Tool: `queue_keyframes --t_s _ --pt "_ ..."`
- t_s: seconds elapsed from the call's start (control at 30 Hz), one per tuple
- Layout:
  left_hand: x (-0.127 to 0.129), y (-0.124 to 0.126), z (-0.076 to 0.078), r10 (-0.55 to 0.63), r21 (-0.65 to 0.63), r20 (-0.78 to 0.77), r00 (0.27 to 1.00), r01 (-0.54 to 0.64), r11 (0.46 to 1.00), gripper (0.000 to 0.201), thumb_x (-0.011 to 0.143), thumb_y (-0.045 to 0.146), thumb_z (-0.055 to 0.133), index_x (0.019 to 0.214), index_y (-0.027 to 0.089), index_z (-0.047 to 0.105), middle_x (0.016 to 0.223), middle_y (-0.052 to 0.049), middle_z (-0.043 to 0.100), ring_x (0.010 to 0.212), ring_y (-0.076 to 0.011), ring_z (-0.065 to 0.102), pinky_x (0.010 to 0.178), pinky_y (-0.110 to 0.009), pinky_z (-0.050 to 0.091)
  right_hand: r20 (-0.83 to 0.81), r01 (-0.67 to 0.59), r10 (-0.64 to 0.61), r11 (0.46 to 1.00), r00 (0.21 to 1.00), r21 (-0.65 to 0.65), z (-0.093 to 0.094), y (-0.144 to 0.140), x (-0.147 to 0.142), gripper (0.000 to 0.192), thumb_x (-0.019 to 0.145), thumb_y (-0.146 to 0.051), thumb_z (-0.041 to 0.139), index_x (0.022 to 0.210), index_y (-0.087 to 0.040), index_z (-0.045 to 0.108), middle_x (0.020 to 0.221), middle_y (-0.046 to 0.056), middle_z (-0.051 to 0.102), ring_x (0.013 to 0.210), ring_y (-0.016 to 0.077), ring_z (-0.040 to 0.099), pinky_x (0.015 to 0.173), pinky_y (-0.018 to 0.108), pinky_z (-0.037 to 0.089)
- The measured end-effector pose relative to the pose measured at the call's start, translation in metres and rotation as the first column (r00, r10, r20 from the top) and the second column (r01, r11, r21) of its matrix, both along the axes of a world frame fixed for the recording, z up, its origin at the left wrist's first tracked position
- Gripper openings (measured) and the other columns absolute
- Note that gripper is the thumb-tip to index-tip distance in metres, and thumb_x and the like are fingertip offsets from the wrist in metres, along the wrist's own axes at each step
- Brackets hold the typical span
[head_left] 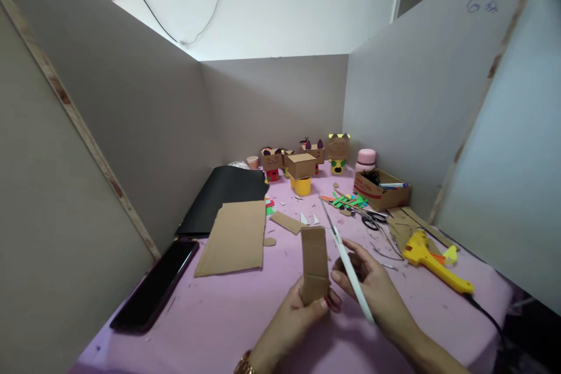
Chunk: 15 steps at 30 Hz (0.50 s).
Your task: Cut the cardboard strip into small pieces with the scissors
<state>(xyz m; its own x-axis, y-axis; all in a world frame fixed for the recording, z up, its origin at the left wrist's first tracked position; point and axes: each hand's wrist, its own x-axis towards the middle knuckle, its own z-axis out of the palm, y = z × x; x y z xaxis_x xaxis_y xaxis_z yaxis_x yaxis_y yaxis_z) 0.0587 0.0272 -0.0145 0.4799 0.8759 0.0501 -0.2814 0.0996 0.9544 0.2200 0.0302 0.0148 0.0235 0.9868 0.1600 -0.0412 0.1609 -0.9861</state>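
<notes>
My left hand is closed around a folded piece of brown cardboard, its thumb pressed on the lower part. The cardboard stands upright with a crease across it. In my right hand is a white-handled craft knife, its long thin blade pointing up and away from me. The right fingers are curled just right of the cardboard, and I cannot tell whether they touch it. On the pink table ahead lie a cardboard strip and a small cardboard oval.
To the left are a phone, a cardboard sheet and black sheets. Cardboard figures stand at the back. On the right are scissors, a box, green scraps and a corded yellow glue gun. Grey panels enclose the table.
</notes>
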Motion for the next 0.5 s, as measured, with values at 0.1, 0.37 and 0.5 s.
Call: queue_keyframes --t_s 0.1,0.37,0.5 --pt "0.002 0.000 0.003 -0.005 0.039 -0.057 0.998 0.007 0.999 0.024 0.071 0.031 0.071 0.089 0.016 0.067 0.079 -0.003 0.063 0.074 -0.0175 0.053 0.067 -0.025 0.039 -0.001 -0.099 0.099 0.995 0.995 -0.002 0.005 0.000 -0.005 0.054 0.064 -0.016 0.069 0.115 -0.019 0.053 0.075 -0.001 0.062 0.072 0.0184 0.059 0.064 0.029 0.047" --pt "0.003 0.000 0.004 0.060 0.050 -0.145 0.988 -0.053 0.997 0.024 0.068 0.021 0.071 0.091 0.016 0.068 0.076 -0.002 0.064 0.072 -0.0188 0.053 0.066 -0.025 0.040 -0.080 -0.164 0.161 0.986 0.984 -0.029 -0.004 -0.008 -0.016 0.055 0.059 -0.012 0.070 0.111 -0.019 0.053 0.076 -0.002 0.063 0.071 0.0180 0.059 0.067 0.029 0.046" --pt "0.003 -0.003 0.000 0.043 0.049 -0.140 0.989 -0.036 0.998 0.024 0.070 0.031 0.070 0.086 0.014 0.068 0.075 -0.002 0.060 0.068 -0.0148 0.048 0.062 -0.023 0.036 -0.176 -0.149 0.138 0.987 0.975 -0.052 -0.012 -0.007 -0.016 0.051 0.066 -0.028 0.069 0.110 -0.019 0.047 0.070 -0.004 0.057 0.058 0.0142 0.055 0.054 0.025 0.045"
